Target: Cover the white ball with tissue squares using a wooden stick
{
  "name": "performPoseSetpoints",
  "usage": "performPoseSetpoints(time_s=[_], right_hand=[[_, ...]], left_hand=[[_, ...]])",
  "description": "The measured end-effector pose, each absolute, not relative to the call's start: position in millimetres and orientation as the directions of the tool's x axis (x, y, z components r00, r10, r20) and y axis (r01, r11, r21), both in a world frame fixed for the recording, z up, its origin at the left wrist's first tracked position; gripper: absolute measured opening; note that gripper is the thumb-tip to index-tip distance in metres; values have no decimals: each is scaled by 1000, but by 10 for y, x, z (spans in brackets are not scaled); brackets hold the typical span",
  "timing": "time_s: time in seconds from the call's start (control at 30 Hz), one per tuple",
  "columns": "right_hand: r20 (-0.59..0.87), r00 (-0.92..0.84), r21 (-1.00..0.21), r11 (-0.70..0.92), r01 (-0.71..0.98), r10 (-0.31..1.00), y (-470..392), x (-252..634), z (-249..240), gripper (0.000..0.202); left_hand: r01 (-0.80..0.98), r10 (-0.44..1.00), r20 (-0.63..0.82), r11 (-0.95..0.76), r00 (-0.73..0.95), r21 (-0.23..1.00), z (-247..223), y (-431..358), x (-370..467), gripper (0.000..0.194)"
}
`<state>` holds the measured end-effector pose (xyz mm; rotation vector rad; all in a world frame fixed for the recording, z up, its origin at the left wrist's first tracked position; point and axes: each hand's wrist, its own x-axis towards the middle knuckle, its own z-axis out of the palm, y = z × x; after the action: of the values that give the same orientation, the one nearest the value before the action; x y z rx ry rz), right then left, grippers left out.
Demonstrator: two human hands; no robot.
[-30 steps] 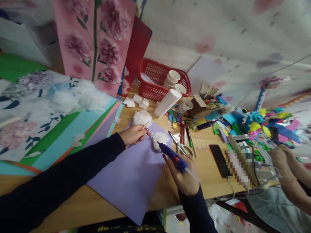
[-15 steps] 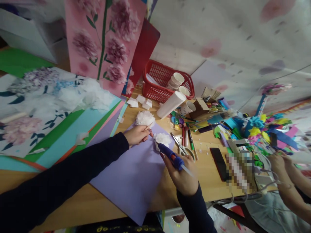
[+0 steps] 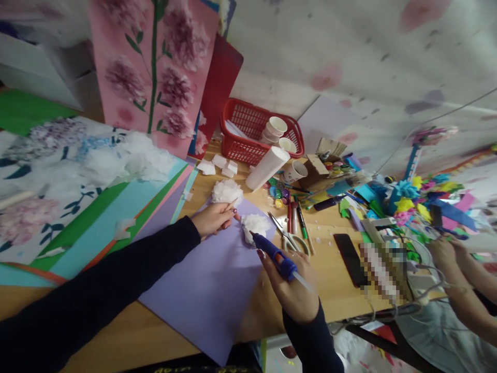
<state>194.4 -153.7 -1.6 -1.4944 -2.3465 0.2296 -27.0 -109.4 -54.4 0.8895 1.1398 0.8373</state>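
My right hand [image 3: 297, 287] is wrapped round a blue glue gun [image 3: 274, 255], a clear glue stick poking out of its back. Its nozzle is at the lower edge of a white paper flower [image 3: 256, 227]; I cannot tell if they touch. Left of that flower, my left hand [image 3: 215, 219] pinches a thin wooden stick [image 3: 234, 202]. A second white paper flower [image 3: 227, 192] sits just beyond my left fingers. Both flowers are on or by a purple sheet [image 3: 202, 290] that lies on the table.
Scissors [image 3: 289, 235], markers [image 3: 302, 220] and a black phone [image 3: 349, 259] lie to the right. Behind stand a white roll [image 3: 267, 168], a paper cup [image 3: 295, 172] and a red basket [image 3: 248, 147]. Coloured sheets [image 3: 97, 220] cover the left. A co-worker's hands [image 3: 450, 254] are far right.
The view has shifted slightly, so the background sits further left. The glue gun's nozzle has drawn back a little from the flower. My left hand keeps its pinch on the stick.
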Motion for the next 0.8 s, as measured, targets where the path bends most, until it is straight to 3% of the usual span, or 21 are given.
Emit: performPoseSetpoints(time_s=[0.2, 0.8], right_hand=[[253, -348, -381, 424, 822, 903, -1586, 2074, -34, 44], [209, -181, -512, 265, 817, 961, -1449, 2261, -218, 46]], left_hand=[[-76, 894, -394, 417, 212, 906, -527, -1098, -286, 17], [-8, 881, -442, 450, 170, 893, -501, -1121, -287, 26]])
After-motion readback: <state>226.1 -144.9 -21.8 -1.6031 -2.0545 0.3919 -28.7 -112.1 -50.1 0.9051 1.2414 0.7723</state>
